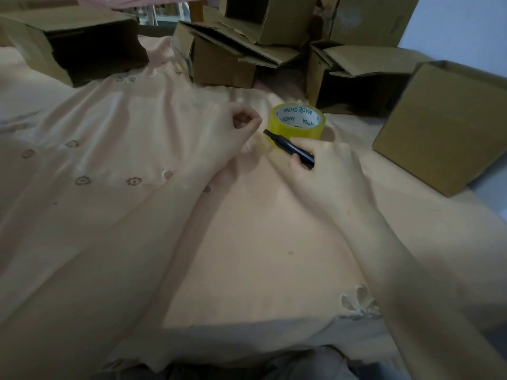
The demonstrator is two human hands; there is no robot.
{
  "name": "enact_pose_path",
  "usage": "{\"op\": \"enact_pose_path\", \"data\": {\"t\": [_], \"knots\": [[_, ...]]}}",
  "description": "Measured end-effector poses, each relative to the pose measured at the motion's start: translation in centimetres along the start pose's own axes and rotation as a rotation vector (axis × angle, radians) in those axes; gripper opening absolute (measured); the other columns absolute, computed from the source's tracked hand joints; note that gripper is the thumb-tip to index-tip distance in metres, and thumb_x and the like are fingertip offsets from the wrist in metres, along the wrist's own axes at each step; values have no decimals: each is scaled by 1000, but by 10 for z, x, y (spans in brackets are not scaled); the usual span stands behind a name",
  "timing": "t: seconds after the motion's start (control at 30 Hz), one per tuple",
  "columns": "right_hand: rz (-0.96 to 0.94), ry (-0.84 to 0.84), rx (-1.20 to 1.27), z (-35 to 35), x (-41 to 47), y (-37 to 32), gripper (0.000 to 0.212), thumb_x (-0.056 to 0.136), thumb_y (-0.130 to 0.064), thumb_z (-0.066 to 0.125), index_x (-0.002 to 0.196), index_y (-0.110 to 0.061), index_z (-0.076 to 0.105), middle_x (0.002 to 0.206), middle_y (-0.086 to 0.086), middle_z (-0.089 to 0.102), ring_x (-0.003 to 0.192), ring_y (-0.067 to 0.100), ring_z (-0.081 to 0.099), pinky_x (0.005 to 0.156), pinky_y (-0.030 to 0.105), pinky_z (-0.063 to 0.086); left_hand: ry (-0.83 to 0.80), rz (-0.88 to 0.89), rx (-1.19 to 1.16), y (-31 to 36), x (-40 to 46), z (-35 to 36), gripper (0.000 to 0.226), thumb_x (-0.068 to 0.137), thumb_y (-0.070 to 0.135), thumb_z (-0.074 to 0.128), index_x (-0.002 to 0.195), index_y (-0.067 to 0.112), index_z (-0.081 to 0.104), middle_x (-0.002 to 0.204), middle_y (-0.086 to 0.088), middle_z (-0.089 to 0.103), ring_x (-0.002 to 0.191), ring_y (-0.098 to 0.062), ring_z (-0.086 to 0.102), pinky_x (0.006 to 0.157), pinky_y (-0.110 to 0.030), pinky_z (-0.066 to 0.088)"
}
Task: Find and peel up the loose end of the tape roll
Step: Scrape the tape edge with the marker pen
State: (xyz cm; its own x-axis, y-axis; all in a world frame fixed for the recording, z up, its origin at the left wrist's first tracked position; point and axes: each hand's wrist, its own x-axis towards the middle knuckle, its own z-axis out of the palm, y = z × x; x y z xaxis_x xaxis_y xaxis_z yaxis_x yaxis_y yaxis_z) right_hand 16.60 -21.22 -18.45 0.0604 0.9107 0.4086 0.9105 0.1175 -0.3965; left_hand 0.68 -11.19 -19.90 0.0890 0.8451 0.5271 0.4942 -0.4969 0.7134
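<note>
A yellowish clear tape roll [297, 124] lies flat on the peach bedsheet, its white core printed "MADE IN CHINA". My left hand [233, 133] is just left of the roll with its fingers curled. A short translucent tape strip [262, 144] stretches from the roll's near-left side to the lower fingers of that hand, which pinch it. My right hand [326, 165] grips a black utility knife [290, 148] in front of the roll. The knife's tip points up-left and sits at the strip, close to the roll's wall.
Several brown cardboard boxes ring the far side: one at the back left [74, 45], a pile at the back centre [227, 56], an open one behind the roll [356, 78] and one at the right [444, 127]. The embroidered bedsheet [247, 242] covers the near area.
</note>
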Motion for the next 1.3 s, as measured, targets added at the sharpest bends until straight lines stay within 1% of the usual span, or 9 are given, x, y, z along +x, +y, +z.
{"op": "enact_pose_path", "data": {"t": [0.23,0.4,0.57,0.7,0.83,0.93,1.03,1.2,1.3], "knots": [[-4,-55,2,5,1,0,27,86,-24,48,108,-23,65,91,12,68,88,36,59,74,45,54,-47,28,22,3,-3,0,8,84,11,64,86,10,72,74,4,63,61,11,54,61,-6,42],[7,-101,-18,8,2,1,27,85,-25,46,106,-26,63,88,11,64,86,36,57,72,46,54,-69,30,31,1,-2,1,7,84,10,64,84,10,71,68,11,58,60,11,53,60,-6,41],[10,-124,-40,8,2,2,27,85,-24,46,104,-26,64,85,11,64,85,36,57,72,46,54,21,-16,-82,-4,1,1,6,84,15,64,85,16,70,74,7,64,67,1,56,66,-10,44],[28,-125,-37,9,1,2,26,83,-28,44,101,-31,62,80,7,60,80,33,56,70,47,54,6,-15,-29,-7,1,-2,7,84,19,65,85,19,72,76,8,67,68,1,58,67,-9,44],[27,-123,-5,8,0,1,27,84,-27,45,105,-31,61,85,8,62,83,34,57,72,46,54,11,-11,-15,-5,1,-1,6,83,21,67,85,20,72,76,7,67,68,0,58,67,-14,47],[32,-89,30,5,0,0,27,85,-29,47,109,-30,60,94,10,65,89,35,57,75,45,53,16,-32,-64,-5,1,-1,4,83,22,67,82,21,71,75,8,67,68,-1,59,67,-19,48],[31,-21,73,2,0,-1,28,86,-29,48,113,-31,59,96,9,66,92,36,57,75,39,51,48,-67,-141,1,-1,-3,6,82,23,66,81,20,71,75,5,68,69,-6,60,64,-25,52],[14,75,173,0,0,-3,32,87,-26,51,117,-32,60,102,5,69,93,30,59,75,34,47,41,-156,-294,16,-5,-7,5,87,18,64,86,16,69,81,-3,65,65,-9,55,57,-20,49],[20,118,214,2,2,0,25,89,-27,52,112,-27,62,99,5,69,87,26,60,68,30,44,22,-208,-385,19,-6,-9,6,88,17,65,89,12,68,79,0,66,60,-3,55,56,-17,47]]}}
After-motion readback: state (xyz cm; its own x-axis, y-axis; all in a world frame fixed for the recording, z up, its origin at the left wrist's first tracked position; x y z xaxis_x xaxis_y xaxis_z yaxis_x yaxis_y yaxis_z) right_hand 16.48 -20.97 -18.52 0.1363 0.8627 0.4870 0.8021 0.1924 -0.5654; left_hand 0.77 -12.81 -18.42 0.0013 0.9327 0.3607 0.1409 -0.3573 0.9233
